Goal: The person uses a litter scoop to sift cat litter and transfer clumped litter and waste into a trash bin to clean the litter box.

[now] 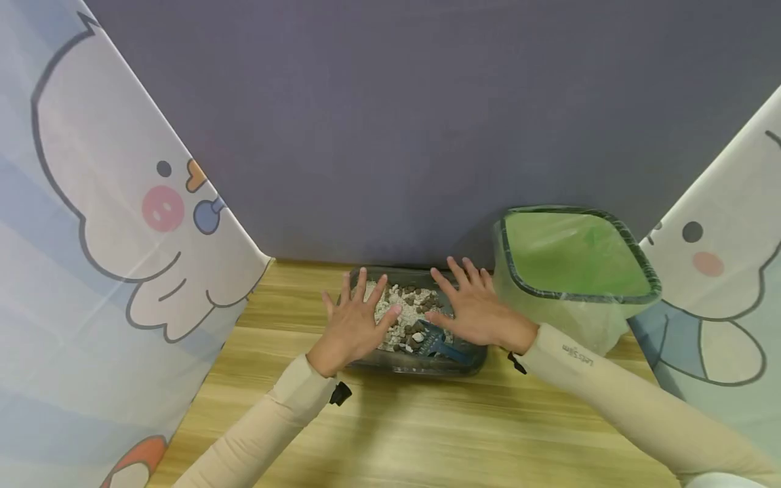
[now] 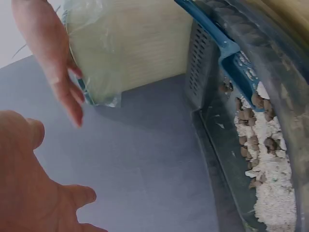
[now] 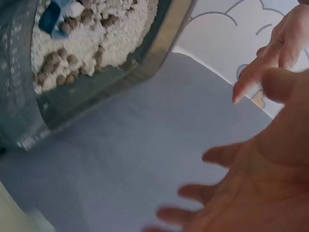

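Observation:
A dark, see-through litter box (image 1: 403, 366) holds pale cat litter (image 1: 396, 296) with brown clumps scattered in it. A blue litter scoop (image 1: 434, 339) lies in the box, its head in the litter and its handle toward the near right corner. Above the box's left side is my left hand (image 1: 354, 327), fingers spread, holding nothing. My right hand (image 1: 472, 308) is likewise spread and bare above the right side. In the wrist views both hands appear raised clear of the box, fingers apart. The hands hide parts of the box's rim in the head view.
To the right of the box stands a bin (image 1: 579, 254) with a dark rim and a clear plastic liner. A grey wall (image 1: 378, 135) rises behind the wooden tabletop (image 1: 427, 434). Cartoon-printed panels (image 1: 110, 203) flank both sides.

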`<state>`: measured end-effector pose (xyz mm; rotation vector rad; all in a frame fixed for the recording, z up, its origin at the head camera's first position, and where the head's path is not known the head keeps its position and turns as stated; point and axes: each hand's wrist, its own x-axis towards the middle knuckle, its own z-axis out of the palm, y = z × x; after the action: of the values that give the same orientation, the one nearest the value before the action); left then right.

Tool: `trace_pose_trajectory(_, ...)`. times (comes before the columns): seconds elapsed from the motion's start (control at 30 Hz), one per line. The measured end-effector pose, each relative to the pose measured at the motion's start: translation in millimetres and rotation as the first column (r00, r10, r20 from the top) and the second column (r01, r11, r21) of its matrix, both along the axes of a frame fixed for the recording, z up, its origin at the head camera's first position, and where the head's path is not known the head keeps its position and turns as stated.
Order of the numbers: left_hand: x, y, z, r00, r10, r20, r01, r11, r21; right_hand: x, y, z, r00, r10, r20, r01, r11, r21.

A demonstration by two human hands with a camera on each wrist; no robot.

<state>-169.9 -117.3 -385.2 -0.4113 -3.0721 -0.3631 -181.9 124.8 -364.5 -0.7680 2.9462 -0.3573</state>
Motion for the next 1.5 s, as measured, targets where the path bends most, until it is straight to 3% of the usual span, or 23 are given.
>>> trace_pose_trajectory(0.13,-6.7,-9.7,-14.1,1.0,0.004,0.011,-0.004,1.0,0.029,-2.9,1.5,-19.4,0.997,0.025,0.071,-0.027,0.999,0.024)
trace_pose_trajectory(0.27,-20.8,-32.5,-41.4,0.999,0.044,-0.003,-0.043,0.989,0.142,-1.4,5.6,-44.0,0.981,-0.018,0.196,0.009,0.999,0.043)
trace_pose_trajectory(0.37,-33.6,-55.9,-65.3,0.994,0.106,0.033,-0.111,0.964,0.242,1.3,9.7,-62.8,0.959,-0.076,0.273,0.056,0.995,0.081)
trace_pose_trajectory(0.47,-43.3,-78.2,-87.9,0.981,0.155,0.119,-0.185,0.931,0.316,5.1,11.4,-78.5,0.947,-0.087,0.31,0.067,0.995,0.073)
trace_pose_trajectory(0.6,-46.7,-93.7,-112.1,0.964,0.154,0.216,-0.23,0.891,0.392,7.2,6.4,-91.6,0.946,-0.061,0.318,0.072,0.997,-0.022)
trace_pose_trajectory(0.77,-45.6,-95.9,-135.0,0.967,0.129,0.218,-0.215,0.876,0.433,-4.5,-6.4,-95.7,0.969,-0.082,0.234,0.104,0.991,-0.082)
trace_pose_trajectory(0.9,-45.1,-93.1,-143.2,0.962,0.141,0.232,-0.244,0.828,0.506,-17.3,-19.9,-92.0,0.973,-0.119,0.198,0.152,0.976,-0.157)
trace_pose_trajectory(1.0,-45.6,-89.2,-144.7,0.958,0.136,0.252,-0.255,0.804,0.537,-25.1,-30.2,-89.0,0.978,-0.133,0.16,0.165,0.963,-0.211)
trace_pose_trajectory(1.33,-38.6,-82.3,-146.2,0.958,0.173,0.229,-0.272,0.806,0.526,-29.8,-43.5,-82.0,0.99,-0.138,-0.043,0.11,0.913,-0.394)
trace_pose_trajectory(1.5,-34.7,-82.2,-144.7,0.96,0.19,0.206,-0.273,0.801,0.532,-26.1,-23.6,-68.9,0.987,-0.158,0.019,0.155,0.937,-0.314)
